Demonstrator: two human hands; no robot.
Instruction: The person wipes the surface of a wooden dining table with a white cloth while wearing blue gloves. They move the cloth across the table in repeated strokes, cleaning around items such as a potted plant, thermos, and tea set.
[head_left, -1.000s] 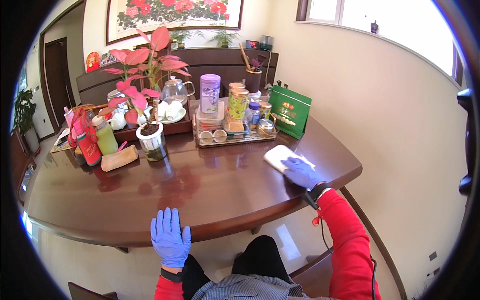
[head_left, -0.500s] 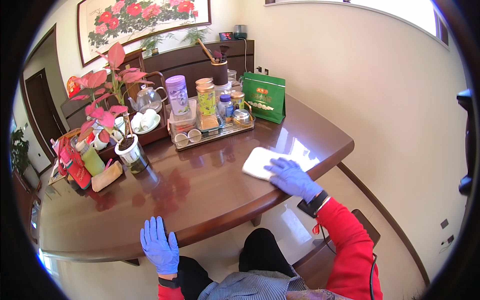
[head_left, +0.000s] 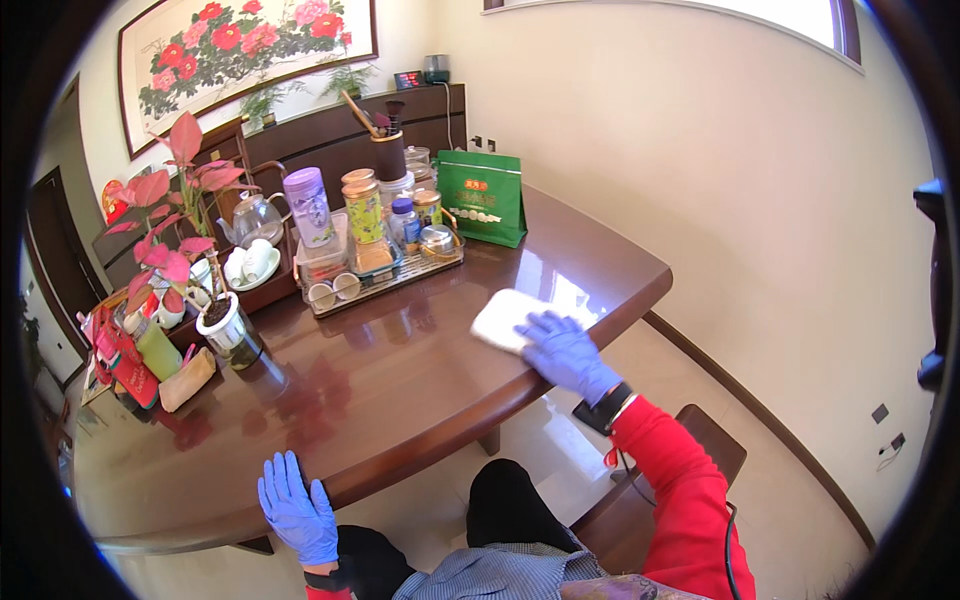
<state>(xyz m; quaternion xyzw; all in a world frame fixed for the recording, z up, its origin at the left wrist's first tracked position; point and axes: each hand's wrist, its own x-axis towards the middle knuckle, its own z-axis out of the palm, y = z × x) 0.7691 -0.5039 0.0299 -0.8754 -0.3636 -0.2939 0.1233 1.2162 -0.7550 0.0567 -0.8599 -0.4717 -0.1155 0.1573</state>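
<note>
The right hand (head_left: 563,352), in a blue glove, reaches out from a red sleeve (head_left: 680,490) across the near right part of the dark wooden desk (head_left: 400,390). The arm is almost straight, with a dark watch band at the wrist. The hand lies palm down with its fingers spread flat over the near edge of a white cloth (head_left: 508,318); its grip is not closed around anything, only pressing on the cloth from above.

The cloth is a folded white pad, roughly rectangular, lying flat on the glossy desk near the right edge, beside a bright patch of reflected light. Its near end is covered by the fingers, so the full outline cannot be told.

The left hand (head_left: 297,507), also in a blue glove, rests flat on the near rim of the desk, fingers open and slightly spread, holding nothing, well apart from the cloth.

Farther back, a tray (head_left: 385,280) carries jars and cups. A green bag (head_left: 483,198) stands upright just right of it. A potted plant with pink leaves (head_left: 185,230) stands to the left, and a glass teapot (head_left: 255,218) stands behind the tray.
</note>
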